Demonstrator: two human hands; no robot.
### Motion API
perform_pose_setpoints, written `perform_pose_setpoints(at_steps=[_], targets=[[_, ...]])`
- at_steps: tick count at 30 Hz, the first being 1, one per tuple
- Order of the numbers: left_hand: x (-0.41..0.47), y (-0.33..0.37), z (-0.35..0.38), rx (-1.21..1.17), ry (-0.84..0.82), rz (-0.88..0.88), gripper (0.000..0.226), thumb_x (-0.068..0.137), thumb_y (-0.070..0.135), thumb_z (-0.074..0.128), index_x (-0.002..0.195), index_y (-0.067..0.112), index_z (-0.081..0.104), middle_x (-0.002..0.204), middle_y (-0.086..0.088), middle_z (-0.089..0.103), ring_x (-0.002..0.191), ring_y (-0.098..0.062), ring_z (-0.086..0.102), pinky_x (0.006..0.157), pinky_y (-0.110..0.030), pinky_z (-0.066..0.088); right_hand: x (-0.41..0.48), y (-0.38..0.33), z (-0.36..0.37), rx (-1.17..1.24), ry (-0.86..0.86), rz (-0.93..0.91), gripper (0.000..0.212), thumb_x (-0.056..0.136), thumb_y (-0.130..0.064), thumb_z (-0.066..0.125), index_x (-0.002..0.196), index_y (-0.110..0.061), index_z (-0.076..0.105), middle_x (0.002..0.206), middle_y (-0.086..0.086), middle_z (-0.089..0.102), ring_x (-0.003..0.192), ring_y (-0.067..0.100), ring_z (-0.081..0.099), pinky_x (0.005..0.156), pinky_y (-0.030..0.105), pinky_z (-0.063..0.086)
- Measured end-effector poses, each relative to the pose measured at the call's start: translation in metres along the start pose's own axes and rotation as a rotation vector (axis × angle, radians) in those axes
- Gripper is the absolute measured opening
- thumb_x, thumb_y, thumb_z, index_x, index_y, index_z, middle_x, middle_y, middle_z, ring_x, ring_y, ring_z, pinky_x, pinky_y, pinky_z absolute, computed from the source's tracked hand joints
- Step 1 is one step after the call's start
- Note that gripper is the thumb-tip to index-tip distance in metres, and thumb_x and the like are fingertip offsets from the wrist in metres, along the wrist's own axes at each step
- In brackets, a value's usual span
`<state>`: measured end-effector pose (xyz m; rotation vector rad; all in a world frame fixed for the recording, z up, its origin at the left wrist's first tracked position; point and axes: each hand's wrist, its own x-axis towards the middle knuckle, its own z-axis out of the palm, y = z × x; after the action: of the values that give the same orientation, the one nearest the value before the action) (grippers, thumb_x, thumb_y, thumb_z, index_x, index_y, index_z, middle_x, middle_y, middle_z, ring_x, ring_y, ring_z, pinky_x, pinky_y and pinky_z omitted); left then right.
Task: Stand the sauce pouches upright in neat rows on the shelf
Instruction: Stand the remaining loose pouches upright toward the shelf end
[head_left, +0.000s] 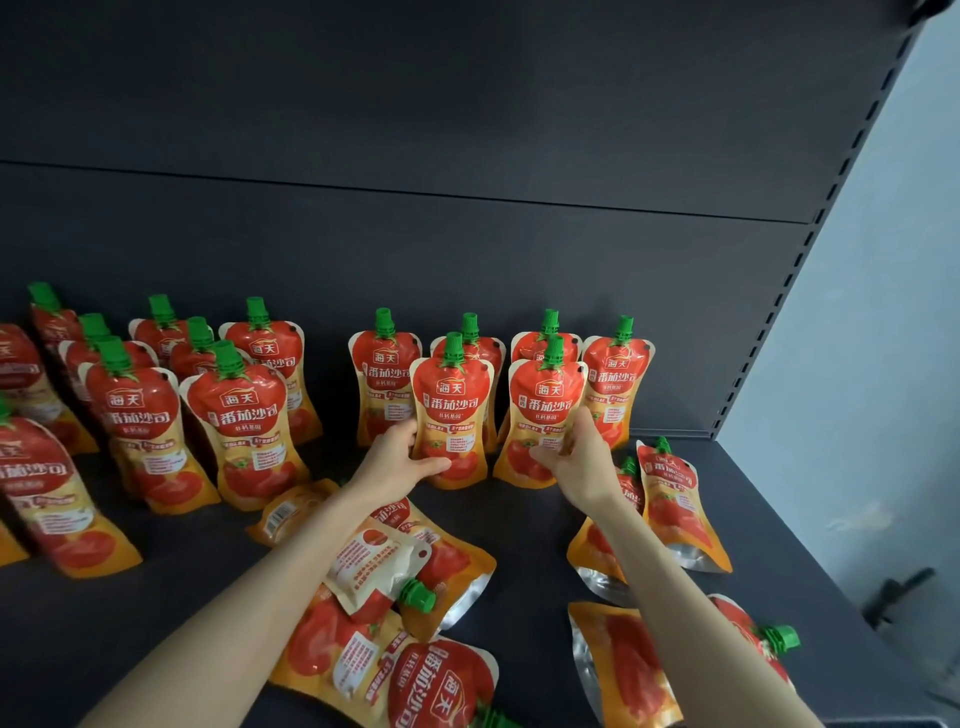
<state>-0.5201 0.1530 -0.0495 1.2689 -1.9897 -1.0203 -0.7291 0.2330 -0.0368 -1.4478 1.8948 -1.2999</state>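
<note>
Loose pouches (415, 566) lie flat in a heap on the dark shelf (171, 587), under the forearms; leaning pouches (675, 504) at far right. Left hand (397, 462) grips the left pouch (451, 415), right hand (579, 457) grips the right pouch (544, 415), side by side mid-shelf, just before a back row (384, 374). Both stand upright, green caps up (labels forward); red-orange, tomato print.

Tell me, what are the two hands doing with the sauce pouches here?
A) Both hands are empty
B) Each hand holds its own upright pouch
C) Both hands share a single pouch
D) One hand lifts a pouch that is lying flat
B. The left hand grips one standing pouch and the right hand grips the neighbouring pouch, both upright on the shelf.
</note>
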Motion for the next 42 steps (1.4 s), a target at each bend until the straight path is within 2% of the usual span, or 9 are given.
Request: perform_pose_setpoints(at_steps=[6, 12, 19, 26, 29, 32, 35, 39, 42], targets=[[-0.006, 0.007, 0.001, 0.077, 0.079, -0.044, 0.058, 0.080, 0.027, 0.070, 0.131, 0.013, 0.045, 0.131, -0.003, 0.054, 0.123, -0.021, 0.050, 0.103, -0.042, 0.043, -0.005, -0.002, -0.002, -0.034, 0.030, 0.017, 0.054, 0.083, -0.014, 0.069, 0.128, -0.011, 0.041, 0.127, 0.006, 0.057, 0.116, 0.024, 0.056, 0.087, 0.030, 0.048], [-0.032, 0.016, -0.010, 0.123, 0.222, 0.023, 0.048, 0.083, 0.023, 0.068, 0.126, 0.012, 0.050, 0.128, -0.006, 0.056, 0.120, -0.020, 0.052, 0.098, -0.033, 0.042, -0.030, -0.008, -0.008, -0.164, 0.128, -0.041, 0.057, 0.084, -0.025, 0.068, 0.133, -0.017, 0.041, 0.131, 0.003, 0.055, 0.120, 0.023, 0.052, 0.095, 0.044, 0.050], [-0.103, 0.005, -0.025, 0.121, 0.419, 0.150, 0.023, 0.087, 0.018, 0.062, 0.110, 0.015, 0.061, 0.110, 0.002, 0.063, 0.104, -0.010, 0.057, 0.083, -0.020, 0.042, -0.079, -0.033, 0.007, -0.187, 0.090, -0.183, 0.026, 0.089, -0.019, 0.062, 0.113, -0.011, 0.059, 0.113, 0.006, 0.063, 0.103, 0.022, 0.060, 0.078, 0.027, 0.046], [-0.162, -0.032, -0.069, 0.066, 0.661, 0.131, 0.015, 0.085, 0.012, 0.064, 0.100, 0.011, 0.063, 0.092, 0.003, 0.065, 0.085, -0.006, 0.060, 0.074, -0.016, 0.046, -0.100, -0.071, 0.062, -0.080, -0.032, -0.250, 0.018, 0.089, -0.020, 0.061, 0.105, -0.013, 0.064, 0.101, 0.002, 0.067, 0.093, 0.014, 0.062, 0.080, 0.030, 0.053], [-0.179, -0.046, -0.092, 0.022, 0.777, 0.099, 0.015, 0.085, 0.011, 0.064, 0.099, 0.013, 0.060, 0.090, 0.003, 0.063, 0.086, -0.010, 0.059, 0.072, -0.013, 0.042, -0.104, -0.090, 0.096, -0.040, -0.091, -0.245, 0.020, 0.091, -0.020, 0.058, 0.109, -0.013, 0.062, 0.102, 0.000, 0.066, 0.094, 0.011, 0.061, 0.080, 0.023, 0.050], [-0.190, -0.070, -0.116, -0.001, 0.875, 0.034, 0.024, 0.084, 0.018, 0.067, 0.104, 0.011, 0.056, 0.097, -0.001, 0.060, 0.091, -0.016, 0.058, 0.075, -0.023, 0.045, -0.104, -0.109, 0.137, -0.027, -0.131, -0.260, 0.024, 0.090, -0.019, 0.059, 0.114, -0.014, 0.059, 0.109, -0.001, 0.064, 0.103, 0.013, 0.060, 0.087, 0.026, 0.050], [-0.194, -0.095, -0.139, -0.001, 0.909, -0.019, 0.044, 0.078, 0.023, 0.073, 0.112, 0.009, 0.050, 0.109, -0.005, 0.053, 0.101, -0.022, 0.053, 0.083, -0.039, 0.050, -0.099, -0.125, 0.174, -0.016, -0.136, -0.209, 0.044, 0.088, -0.025, 0.063, 0.128, -0.015, 0.047, 0.126, 0.000, 0.055, 0.117, 0.014, 0.051, 0.096, 0.028, 0.045], [-0.194, -0.110, -0.159, 0.005, 0.879, 0.006, 0.066, 0.073, 0.025, 0.077, 0.125, 0.008, 0.040, 0.122, -0.011, 0.043, 0.116, -0.021, 0.042, 0.092, -0.030, 0.037, -0.083, -0.139, 0.214, 0.021, -0.084, -0.120, 0.074, 0.085, -0.030, 0.067, 0.144, -0.013, 0.025, 0.148, 0.006, 0.036, 0.137, 0.021, 0.033, 0.110, 0.037, 0.035], [-0.187, -0.119, -0.168, 0.026, 0.842, 0.007, 0.079, 0.073, 0.029, 0.077, 0.134, 0.006, 0.033, 0.131, -0.015, 0.040, 0.124, -0.026, 0.038, 0.098, -0.032, 0.033, -0.076, -0.144, 0.230, 0.078, -0.055, -0.046, 0.081, 0.084, -0.029, 0.067, 0.146, -0.011, 0.018, 0.151, 0.008, 0.030, 0.139, 0.022, 0.030, 0.111, 0.036, 0.031]])
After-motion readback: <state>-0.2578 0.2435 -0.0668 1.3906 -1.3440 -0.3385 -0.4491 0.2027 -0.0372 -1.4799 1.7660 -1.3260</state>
